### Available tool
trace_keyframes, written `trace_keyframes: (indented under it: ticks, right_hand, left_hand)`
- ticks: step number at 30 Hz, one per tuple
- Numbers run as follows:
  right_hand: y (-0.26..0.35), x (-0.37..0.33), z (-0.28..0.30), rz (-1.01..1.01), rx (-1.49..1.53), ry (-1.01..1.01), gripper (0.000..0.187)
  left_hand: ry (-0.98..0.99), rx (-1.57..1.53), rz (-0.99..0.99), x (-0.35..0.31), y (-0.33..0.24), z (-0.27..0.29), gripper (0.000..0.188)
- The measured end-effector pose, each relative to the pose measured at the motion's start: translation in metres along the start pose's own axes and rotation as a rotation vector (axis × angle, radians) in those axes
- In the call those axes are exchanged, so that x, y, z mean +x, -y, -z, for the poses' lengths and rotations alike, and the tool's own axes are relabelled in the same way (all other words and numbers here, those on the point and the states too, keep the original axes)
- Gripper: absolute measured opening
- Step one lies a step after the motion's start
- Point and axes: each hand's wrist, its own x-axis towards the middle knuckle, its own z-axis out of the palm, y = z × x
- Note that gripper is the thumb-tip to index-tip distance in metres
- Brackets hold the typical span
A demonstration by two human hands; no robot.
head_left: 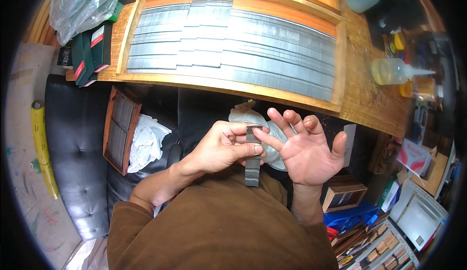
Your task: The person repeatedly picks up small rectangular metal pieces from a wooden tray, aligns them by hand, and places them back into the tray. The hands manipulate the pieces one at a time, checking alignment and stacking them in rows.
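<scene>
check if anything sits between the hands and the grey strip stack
Nothing visible does. The left hand already grips the grey strip stack, and the right hand, open, touches its top end with the index fingertip.

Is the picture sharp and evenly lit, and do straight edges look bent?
Head view: the wooden tray edges bow strongly toward the rim, and the corners are black; light is soft and even, with mild sheen on the grey strips; the left hand, right hand and held strip stack look sharp.

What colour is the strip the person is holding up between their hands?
Grey and metallic, with darker cross bands: the strip shows best in the head view, pinched in the left hand.
</scene>
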Motion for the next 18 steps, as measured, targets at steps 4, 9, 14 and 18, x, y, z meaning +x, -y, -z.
trace_keyframes:
  ticks: [4, 9, 14, 18]
  right_hand:
    - [-0.004, 0.001, 0.001, -0.005, 0.000, -0.018, 0.069]
    - [-0.001, 0.001, 0.002, -0.011, 0.003, -0.009, 0.068]
    - [-0.003, -0.001, 0.005, 0.094, -0.067, -0.058, 0.062]
    - [0.000, -0.020, -0.014, 0.070, -0.750, -0.289, 0.039]
  left_hand:
    - [0.033, 0.001, -0.004, 0.002, 0.003, 0.001, 0.036]
    - [0.017, 0.008, -0.012, 0.001, 0.005, 0.000, 0.034]
    - [0.009, -0.011, 0.029, 0.002, 0.000, 0.000, 0.031]
    - [-0.054, -0.099, 0.058, 0.006, 0.002, 0.014, 0.030]
